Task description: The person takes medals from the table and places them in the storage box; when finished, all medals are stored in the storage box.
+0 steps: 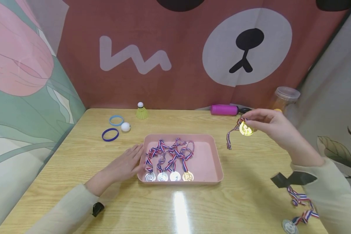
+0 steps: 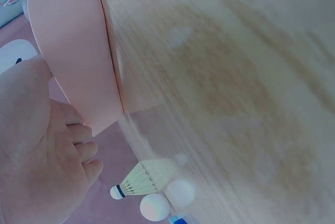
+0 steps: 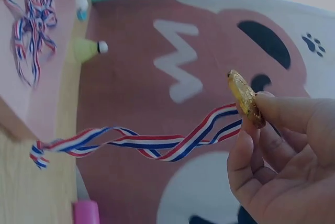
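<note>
While the right hand (image 1: 269,125) pinches a gold medal (image 1: 246,129) above the table's far right edge, ribbon (image 1: 231,136) dangling, and the left hand (image 1: 125,164) rests flat against the pink tray (image 1: 210,159), lowering it ribbon-first would probably avoid tangles.

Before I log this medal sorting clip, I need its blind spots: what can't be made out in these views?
- Silver medal, head view: cut off by the bottom edge, its ribbon partly behind the right sleeve.
- Clear jar, head view: contents too small, partly behind the right hand.
- Gold medal, right wrist view: seen edge-on, so its face is unreadable.
- Pink tray, left wrist view: only its outer wall shows, blurred, beside the left hand.
</note>
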Tool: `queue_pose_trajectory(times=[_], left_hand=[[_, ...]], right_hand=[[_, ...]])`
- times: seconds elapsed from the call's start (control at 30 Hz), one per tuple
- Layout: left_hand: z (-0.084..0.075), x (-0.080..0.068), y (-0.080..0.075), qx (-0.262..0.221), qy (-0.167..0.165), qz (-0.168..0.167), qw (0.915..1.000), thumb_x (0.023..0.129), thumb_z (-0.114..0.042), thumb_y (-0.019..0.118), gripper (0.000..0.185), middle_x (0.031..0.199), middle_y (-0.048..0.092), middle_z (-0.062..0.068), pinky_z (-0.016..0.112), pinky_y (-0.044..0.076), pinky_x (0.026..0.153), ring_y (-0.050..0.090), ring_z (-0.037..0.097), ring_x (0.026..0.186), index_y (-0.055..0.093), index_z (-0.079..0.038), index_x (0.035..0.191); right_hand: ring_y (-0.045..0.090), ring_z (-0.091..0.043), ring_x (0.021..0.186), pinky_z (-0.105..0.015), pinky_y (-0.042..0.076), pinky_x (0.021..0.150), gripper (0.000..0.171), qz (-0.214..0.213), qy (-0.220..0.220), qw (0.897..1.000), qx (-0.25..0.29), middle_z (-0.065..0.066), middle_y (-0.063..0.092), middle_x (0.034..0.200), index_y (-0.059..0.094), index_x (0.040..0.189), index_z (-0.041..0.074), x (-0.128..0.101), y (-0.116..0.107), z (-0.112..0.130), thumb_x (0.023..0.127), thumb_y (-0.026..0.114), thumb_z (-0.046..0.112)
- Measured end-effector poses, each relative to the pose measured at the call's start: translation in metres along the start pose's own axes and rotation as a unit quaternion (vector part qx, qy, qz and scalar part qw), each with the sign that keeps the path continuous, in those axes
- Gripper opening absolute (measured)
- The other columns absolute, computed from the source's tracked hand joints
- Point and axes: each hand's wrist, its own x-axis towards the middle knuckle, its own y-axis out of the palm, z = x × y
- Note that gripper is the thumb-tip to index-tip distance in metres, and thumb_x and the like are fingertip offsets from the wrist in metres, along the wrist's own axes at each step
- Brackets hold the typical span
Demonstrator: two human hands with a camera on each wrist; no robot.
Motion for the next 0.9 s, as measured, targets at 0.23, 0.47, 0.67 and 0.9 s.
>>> queue_pose_trajectory(times=[0.23, 0.47, 0.67, 0.9], left_hand=[[0.001, 0.000, 0.001, 0.000, 0.000, -0.004, 1.0000, 0.097, -0.033, 0.046, 0.064, 0.144, 0.024, 0.027, 0.049, 0.020, 0.107, 0.021, 0.041, 0.132, 0.027, 0.011, 0.139], [0.002, 0.000, 0.002, 0.001, 0.002, -0.006, 1.0000, 0.097, -0.032, 0.046, 0.063, 0.144, 0.025, 0.027, 0.049, 0.021, 0.107, 0.021, 0.041, 0.132, 0.027, 0.012, 0.138], [0.002, 0.000, 0.002, 0.000, 0.002, -0.007, 1.0000, 0.097, -0.032, 0.046, 0.064, 0.144, 0.025, 0.027, 0.050, 0.021, 0.107, 0.021, 0.041, 0.132, 0.028, 0.012, 0.138], [0.004, 0.000, 0.003, 0.000, -0.003, -0.001, 1.0000, 0.097, -0.035, 0.045, 0.065, 0.145, 0.022, 0.026, 0.048, 0.020, 0.108, 0.019, 0.040, 0.133, 0.025, 0.010, 0.140]], right_hand=[[0.061, -0.013, 0.080, -0.025, 0.052, 0.070, 0.025, 0.061, -0.019, 0.997, 0.035, 0.000, 0.066, 0.092, 0.060, 0.111, -0.001, 0.020, 0.030, 0.007, 0.089, 0.061, 0.012], [0.063, -0.014, 0.078, -0.032, 0.054, 0.069, 0.028, 0.090, -0.024, 0.995, 0.042, -0.013, 0.065, 0.096, 0.059, 0.114, -0.006, 0.042, 0.061, 0.003, 0.088, 0.061, 0.005], [0.062, -0.025, 0.085, -0.034, 0.054, 0.071, 0.026, 0.096, -0.043, 0.993, 0.046, -0.018, 0.063, 0.105, 0.060, 0.113, -0.005, 0.058, 0.079, -0.003, 0.088, 0.060, 0.002], [0.061, -0.025, 0.089, -0.038, 0.053, 0.074, 0.024, 0.126, -0.027, 0.991, 0.019, -0.013, 0.063, 0.106, 0.063, 0.111, 0.000, 0.059, 0.104, -0.014, 0.087, 0.062, 0.006]])
